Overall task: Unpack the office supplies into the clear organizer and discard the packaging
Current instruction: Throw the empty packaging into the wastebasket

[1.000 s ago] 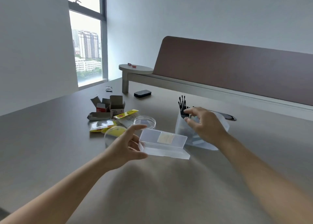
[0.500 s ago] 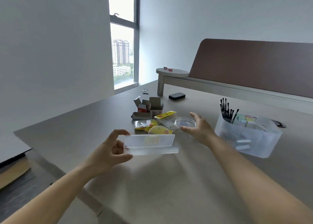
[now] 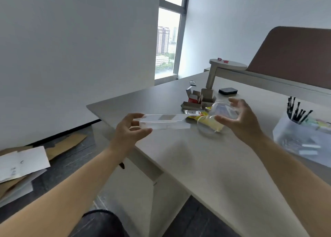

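Clear plastic case (image 3: 162,123), long and flat, is pinched at one end by the left hand (image 3: 128,131), lifted over the table's (image 3: 206,165) left edge, pointing sideways. The right hand (image 3: 240,119) grips a round clear lid (image 3: 223,109). The organizer (image 3: 302,140) looks filled already (black pens stand inside), but opened boxes (image 3: 198,100) wait for the bin.

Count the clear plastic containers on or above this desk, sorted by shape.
rectangular case: 1
round dishes: 2
organizer: 1
Total: 4
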The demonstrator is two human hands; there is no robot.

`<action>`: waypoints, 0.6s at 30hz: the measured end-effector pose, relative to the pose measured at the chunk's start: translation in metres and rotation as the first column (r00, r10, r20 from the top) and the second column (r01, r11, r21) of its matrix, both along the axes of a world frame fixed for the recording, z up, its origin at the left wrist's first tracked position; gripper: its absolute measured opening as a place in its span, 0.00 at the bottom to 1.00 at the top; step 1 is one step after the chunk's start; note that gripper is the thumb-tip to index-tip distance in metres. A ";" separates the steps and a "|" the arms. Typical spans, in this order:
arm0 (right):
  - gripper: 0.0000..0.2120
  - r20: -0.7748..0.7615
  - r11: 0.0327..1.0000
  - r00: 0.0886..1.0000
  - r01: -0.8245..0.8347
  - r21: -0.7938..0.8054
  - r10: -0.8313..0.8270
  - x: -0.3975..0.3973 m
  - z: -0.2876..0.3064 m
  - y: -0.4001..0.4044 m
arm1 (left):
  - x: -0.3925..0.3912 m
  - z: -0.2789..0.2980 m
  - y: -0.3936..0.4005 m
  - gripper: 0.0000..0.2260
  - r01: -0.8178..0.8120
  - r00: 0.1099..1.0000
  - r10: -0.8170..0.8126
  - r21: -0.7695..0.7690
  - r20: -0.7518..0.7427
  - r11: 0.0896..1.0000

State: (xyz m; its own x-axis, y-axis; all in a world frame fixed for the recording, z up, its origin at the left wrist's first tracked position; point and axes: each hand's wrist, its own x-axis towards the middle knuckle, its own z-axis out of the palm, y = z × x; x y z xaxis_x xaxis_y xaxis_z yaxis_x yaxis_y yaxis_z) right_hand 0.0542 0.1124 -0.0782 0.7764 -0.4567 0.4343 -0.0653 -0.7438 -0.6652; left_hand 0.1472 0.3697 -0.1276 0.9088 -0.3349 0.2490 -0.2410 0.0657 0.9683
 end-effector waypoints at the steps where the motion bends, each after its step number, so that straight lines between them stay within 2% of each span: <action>1: 0.32 0.006 0.999 0.999 -0.033 -0.005 0.033 -0.003 0.000 0.017 | -0.004 -0.001 0.013 0.16 -0.045 0.999 0.044 -0.016 -0.023 0.999; 6: 0.31 0.015 0.984 0.984 -0.179 0.008 0.179 -0.010 -0.005 0.108 | -0.032 -0.007 0.098 0.14 -0.214 0.977 0.214 0.018 -0.011 0.977; 11: 0.34 -0.072 0.940 0.938 -0.342 -0.008 0.341 -0.016 -0.034 0.207 | -0.074 -0.038 0.201 0.14 -0.368 0.928 0.372 0.103 -0.029 0.924; 18: 0.37 -0.346 0.809 0.750 -0.586 0.047 0.564 -0.018 -0.123 0.295 | -0.112 -0.111 0.281 0.15 -0.460 0.851 0.509 0.285 -0.130 0.841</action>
